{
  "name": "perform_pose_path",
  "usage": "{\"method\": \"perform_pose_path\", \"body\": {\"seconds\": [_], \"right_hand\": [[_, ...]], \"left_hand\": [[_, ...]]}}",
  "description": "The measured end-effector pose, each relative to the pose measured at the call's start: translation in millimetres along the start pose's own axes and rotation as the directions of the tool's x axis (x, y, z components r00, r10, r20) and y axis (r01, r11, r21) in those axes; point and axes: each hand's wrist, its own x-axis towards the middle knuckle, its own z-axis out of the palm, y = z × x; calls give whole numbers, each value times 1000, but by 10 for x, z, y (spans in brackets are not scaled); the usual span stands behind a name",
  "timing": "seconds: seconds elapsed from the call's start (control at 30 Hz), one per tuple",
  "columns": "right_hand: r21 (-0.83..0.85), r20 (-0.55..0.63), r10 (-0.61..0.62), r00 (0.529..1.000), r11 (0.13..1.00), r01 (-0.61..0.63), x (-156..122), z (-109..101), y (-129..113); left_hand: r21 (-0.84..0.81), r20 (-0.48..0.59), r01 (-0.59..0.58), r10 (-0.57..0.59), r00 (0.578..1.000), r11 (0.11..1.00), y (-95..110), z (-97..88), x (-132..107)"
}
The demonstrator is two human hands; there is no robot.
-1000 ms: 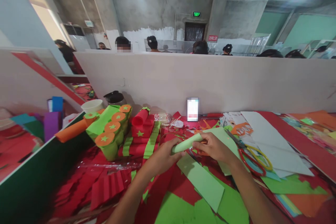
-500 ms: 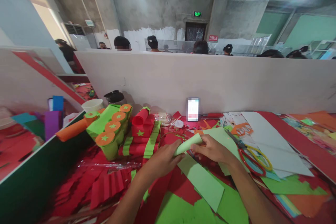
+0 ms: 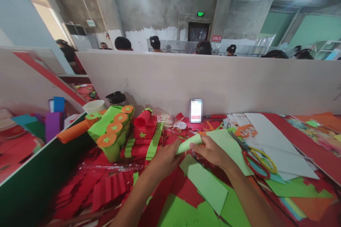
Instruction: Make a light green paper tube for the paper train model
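Observation:
My left hand (image 3: 165, 158) and my right hand (image 3: 211, 151) both grip a light green paper roll (image 3: 189, 143) held just above the table. The roll lies roughly level, its right end a little higher. Under it rests a flat light green paper strip (image 3: 205, 181) on red and green sheets. Scissors with red and yellow handles (image 3: 255, 161) sit right of my right hand.
Finished green tubes with orange star caps (image 3: 113, 131) and red paper rolls (image 3: 144, 127) stand at the left. A phone (image 3: 195, 110) leans on the white divider (image 3: 213, 81). White sheets (image 3: 271, 142) lie at the right. People sit behind the divider.
Both hands have shifted slightly up and away with the green roll, and its right end looks looser and wider than before.

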Motion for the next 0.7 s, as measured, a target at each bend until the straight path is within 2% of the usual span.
{"method": "perform_pose_path", "body": {"seconds": [0.13, 0.27, 0.4, 0.47, 0.6, 0.7], "right_hand": [[73, -81, 119, 990, 991, -113, 45, 51, 65], [140, -107, 205, 973, 972, -189, 59, 82, 98], [157, -156, 309, 938, 945, -286, 59, 116, 110], [181, -184, 322, 929, 940, -291, 60, 143, 101], [204, -193, 216, 957, 963, -176, 55, 183, 32], [189, -200, 138, 970, 977, -100, 45, 158, -21]], "left_hand": [[147, -11, 1, 1, 1000, 989, -20, 14, 10], [323, -20, 37, -33, 999, 946, -9, 19, 16], [403, -35, 55, -45, 998, 913, 56, -5, 12], [426, -42, 67, -55, 998, 902, 88, -13, 7], [375, -96, 65, -31, 995, 925, 84, 1, 6], [158, -187, -5, 35, 982, 987, 27, 14, 27]]}}
